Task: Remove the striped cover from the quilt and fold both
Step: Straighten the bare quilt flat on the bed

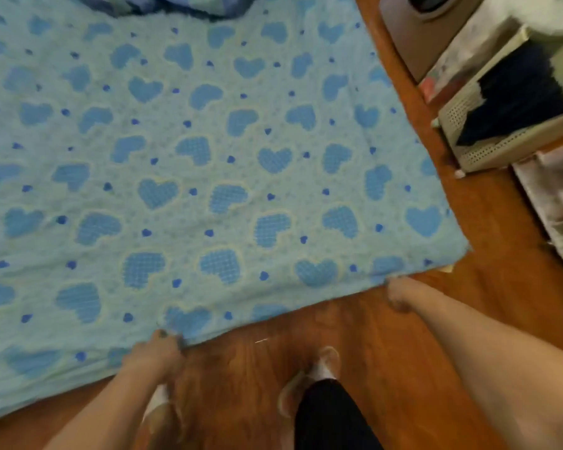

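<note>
Quilt spread flat, left hand pinching blurred near edge, right hand grip unclear

The quilt lies spread flat on the floor. At its near edge sit the left hand and, further right along that edge, the right hand (both touching it). A bundled cover lies on the quilt's far edge, and a basket stands on the floor right of the quilt.
</note>
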